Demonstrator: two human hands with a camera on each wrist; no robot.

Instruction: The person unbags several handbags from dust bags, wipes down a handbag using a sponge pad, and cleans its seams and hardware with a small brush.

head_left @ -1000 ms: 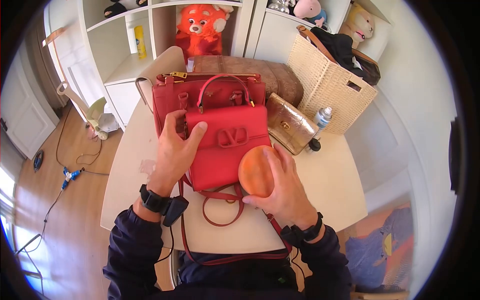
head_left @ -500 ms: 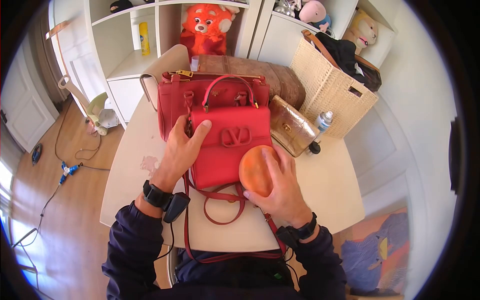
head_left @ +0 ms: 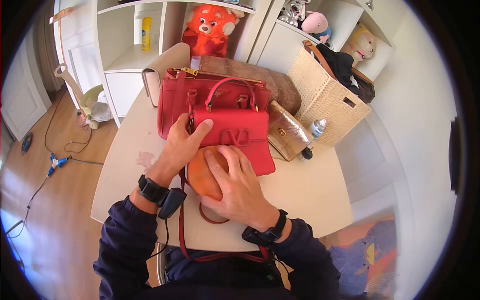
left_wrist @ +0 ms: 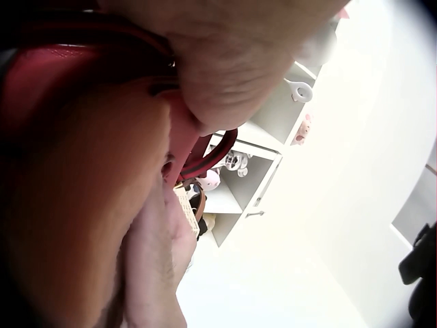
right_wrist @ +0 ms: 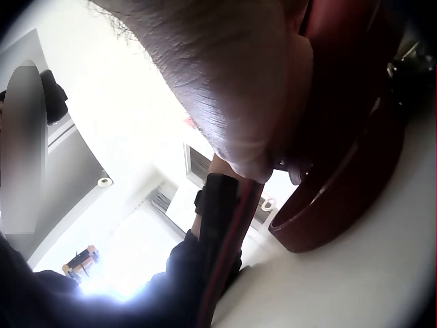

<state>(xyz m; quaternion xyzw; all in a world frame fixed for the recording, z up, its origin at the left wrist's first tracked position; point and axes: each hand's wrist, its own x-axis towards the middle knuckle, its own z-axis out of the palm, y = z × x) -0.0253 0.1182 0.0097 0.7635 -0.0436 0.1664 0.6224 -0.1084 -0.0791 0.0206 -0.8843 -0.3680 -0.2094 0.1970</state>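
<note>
A small red handbag (head_left: 257,130) with a V emblem and a top handle leans on a larger red handbag (head_left: 172,100) on the table. My left hand (head_left: 181,150) grips its left side, thumb on the front flap and fingers behind the edge. With my right hand (head_left: 240,187) I hold a round orange pad (head_left: 199,176) against the lower left of the front, fingers spread over it and thumb at its lower rim. The pad's orange side (left_wrist: 89,205) fills much of the left wrist view. The red strap (head_left: 183,225) loops down over the table's near edge.
Right of the bags lie a gold clutch (head_left: 287,132), a small spray bottle (head_left: 317,128) and a black cap (head_left: 306,153). A woven basket (head_left: 325,95) stands behind them. A brown bag (head_left: 260,75) and a beige bag (head_left: 165,67) are at the back of the table (head_left: 310,205).
My right hand has slid the orange pad left across the small handbag's front, from its lower right corner to the lower left. The left hand keeps its grip. The head view has shifted slightly.
</note>
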